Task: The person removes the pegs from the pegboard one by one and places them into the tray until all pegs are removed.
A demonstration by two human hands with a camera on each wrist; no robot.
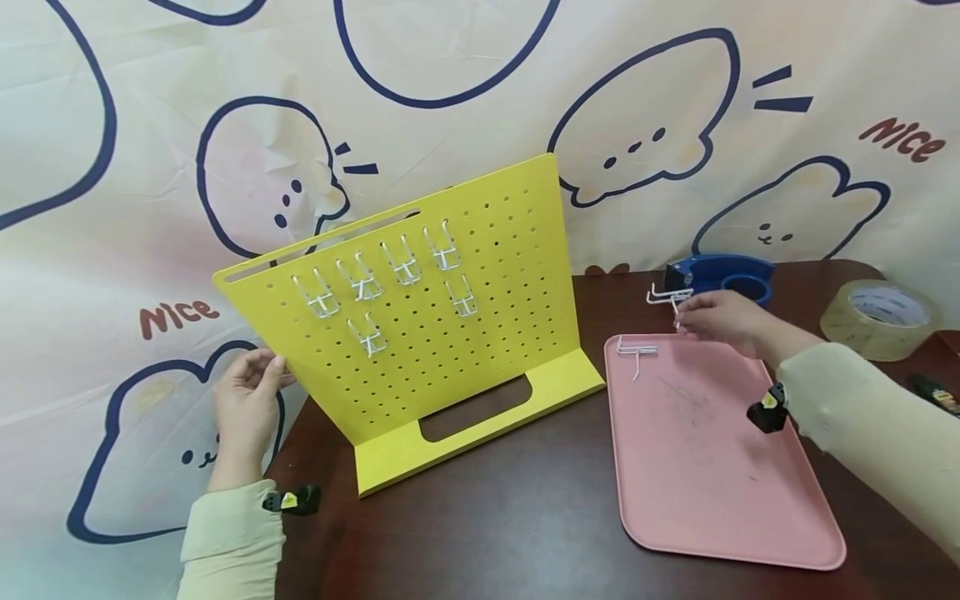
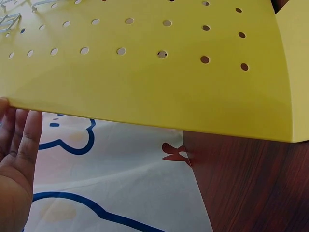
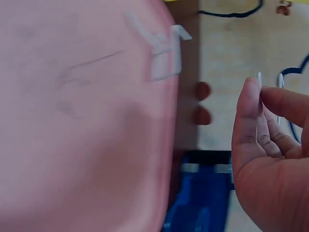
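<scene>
A yellow pegboard (image 1: pixel 450 333) stands on its foot on the dark table, with several white wire hooks (image 1: pixel 406 268) hung in its upper holes. My left hand (image 1: pixel 247 400) grips the board's left edge between thumb and fingers; the left wrist view shows the fingertips at the edge of the pegboard (image 2: pixel 145 92). Over the far edge of the tray, my right hand (image 1: pixel 723 321) pinches a white wire hook (image 1: pixel 667 297) between thumb and fingers, its prongs pointing left. Another white hook (image 1: pixel 636 350) lies in the pink tray's (image 1: pixel 720 467) far left corner.
Behind the tray sits a blue tape dispenser (image 1: pixel 723 275). A thick roll of clear tape (image 1: pixel 877 318) stands at the right. Close behind the table (image 1: pixel 510 508) hangs a cartoon-printed cloth (image 1: pixel 465 133).
</scene>
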